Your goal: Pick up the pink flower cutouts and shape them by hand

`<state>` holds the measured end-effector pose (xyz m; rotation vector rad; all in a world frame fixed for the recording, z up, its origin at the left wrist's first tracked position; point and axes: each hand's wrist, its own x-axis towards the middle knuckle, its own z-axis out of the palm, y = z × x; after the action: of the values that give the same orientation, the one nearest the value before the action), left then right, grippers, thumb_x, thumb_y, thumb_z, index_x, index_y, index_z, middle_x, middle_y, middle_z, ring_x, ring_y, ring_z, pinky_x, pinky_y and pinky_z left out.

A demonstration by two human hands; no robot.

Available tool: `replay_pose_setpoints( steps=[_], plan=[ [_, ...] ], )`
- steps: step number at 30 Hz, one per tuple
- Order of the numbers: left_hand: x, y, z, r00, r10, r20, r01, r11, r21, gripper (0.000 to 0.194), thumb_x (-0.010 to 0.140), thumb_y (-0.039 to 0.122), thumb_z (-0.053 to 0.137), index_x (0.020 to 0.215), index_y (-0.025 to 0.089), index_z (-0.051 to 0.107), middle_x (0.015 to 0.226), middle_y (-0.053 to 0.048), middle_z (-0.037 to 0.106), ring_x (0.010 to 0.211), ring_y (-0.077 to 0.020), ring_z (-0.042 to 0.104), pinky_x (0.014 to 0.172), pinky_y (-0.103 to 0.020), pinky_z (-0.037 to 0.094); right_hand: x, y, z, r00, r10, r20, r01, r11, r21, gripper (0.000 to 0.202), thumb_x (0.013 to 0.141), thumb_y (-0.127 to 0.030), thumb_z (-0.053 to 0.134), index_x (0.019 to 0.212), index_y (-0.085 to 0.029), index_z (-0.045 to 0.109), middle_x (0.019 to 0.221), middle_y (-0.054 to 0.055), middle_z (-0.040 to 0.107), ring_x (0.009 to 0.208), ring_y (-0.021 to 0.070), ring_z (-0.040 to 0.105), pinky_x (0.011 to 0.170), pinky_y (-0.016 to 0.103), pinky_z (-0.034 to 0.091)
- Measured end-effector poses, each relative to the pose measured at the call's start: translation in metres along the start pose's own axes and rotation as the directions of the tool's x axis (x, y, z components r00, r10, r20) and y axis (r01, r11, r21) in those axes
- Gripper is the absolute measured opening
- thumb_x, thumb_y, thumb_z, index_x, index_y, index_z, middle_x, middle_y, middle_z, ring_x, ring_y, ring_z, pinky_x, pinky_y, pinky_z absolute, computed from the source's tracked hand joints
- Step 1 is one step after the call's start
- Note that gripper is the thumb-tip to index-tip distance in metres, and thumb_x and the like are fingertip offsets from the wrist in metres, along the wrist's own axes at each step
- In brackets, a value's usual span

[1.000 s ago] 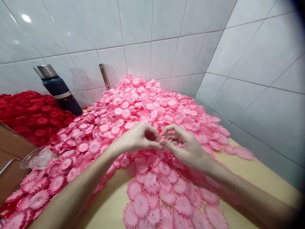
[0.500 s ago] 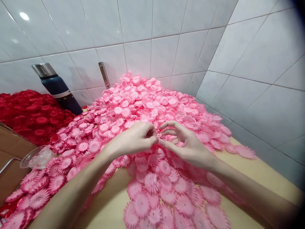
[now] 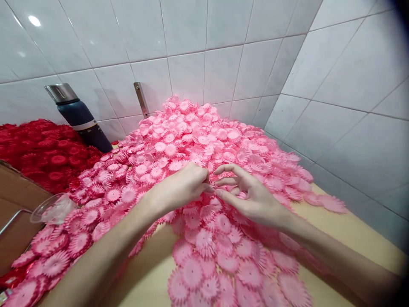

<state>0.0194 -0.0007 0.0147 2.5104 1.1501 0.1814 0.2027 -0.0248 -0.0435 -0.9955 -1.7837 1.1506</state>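
Both hands meet in front of a large heap of pink petal discs (image 3: 191, 128) with frilled edges and small centre holes. My left hand (image 3: 188, 183) is closed in a pinch, its thumb pointing right; whatever lies between the fingers is hidden. Facing it, my right hand (image 3: 252, 196) has curved fingers held apart, with the thumb tip close to the left thumb. I see nothing plainly held in the right hand. Below the hands, more pink discs (image 3: 193, 273) spread in overlapping layers over the yellowish tabletop (image 3: 147, 264).
A dark blue bottle (image 3: 84, 123) with a steel cap leans by the wall beside a red heap of discs (image 3: 47, 149). At the left edge are a cardboard box (image 3: 19, 213) and a clear plastic cup (image 3: 53, 209). Tiled walls (image 3: 220, 25) enclose the back and right.
My left hand has turned slightly, its fingers now more hidden behind the knuckles. The right hand keeps nearly the same pose. The whole view has shifted slightly.
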Motion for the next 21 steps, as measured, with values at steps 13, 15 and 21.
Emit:
replay_pose_setpoints(
  steps=[13, 15, 21],
  plan=[
    [-0.001, 0.002, -0.001, 0.996, 0.089, -0.002, -0.086, 0.967, 0.239, 0.022, 0.096, 0.017, 0.038, 0.086, 0.011, 0.057, 0.088, -0.007, 0.056, 0.071, -0.0135, 0.051, 0.063, -0.027, 0.038, 0.002, -0.003, -0.006, 0.999, -0.007, -0.053, 0.008, 1.000, 0.015, 0.029, 0.087, -0.029, 0.062, 0.112, -0.024, 0.050, 0.115, 0.008, 0.063, 0.095, 0.0198, 0.068, 0.074, 0.033, 0.058],
    [-0.001, 0.003, -0.002, 0.995, 0.103, 0.010, -0.103, 0.970, 0.219, 0.023, 0.096, 0.018, 0.037, 0.086, 0.011, 0.057, 0.087, -0.007, 0.056, 0.072, -0.0139, 0.051, 0.065, -0.027, 0.039, 0.002, -0.001, -0.005, 0.997, -0.020, -0.068, 0.019, 1.000, -0.008, 0.028, 0.086, -0.030, 0.063, 0.111, -0.024, 0.050, 0.114, 0.007, 0.063, 0.095, 0.0205, 0.068, 0.072, 0.033, 0.058],
    [-0.003, 0.009, -0.011, 0.989, 0.147, 0.021, -0.149, 0.977, 0.154, 0.025, 0.096, 0.021, 0.038, 0.079, 0.014, 0.053, 0.078, -0.003, 0.055, 0.066, -0.0129, 0.048, 0.064, -0.027, 0.039, 0.000, 0.002, -0.005, 0.981, -0.167, -0.103, 0.154, 0.981, -0.119, 0.011, 0.088, -0.027, 0.060, 0.095, -0.024, 0.053, 0.095, 0.003, 0.060, 0.090, 0.0181, 0.066, 0.058, 0.025, 0.053]
  ],
)
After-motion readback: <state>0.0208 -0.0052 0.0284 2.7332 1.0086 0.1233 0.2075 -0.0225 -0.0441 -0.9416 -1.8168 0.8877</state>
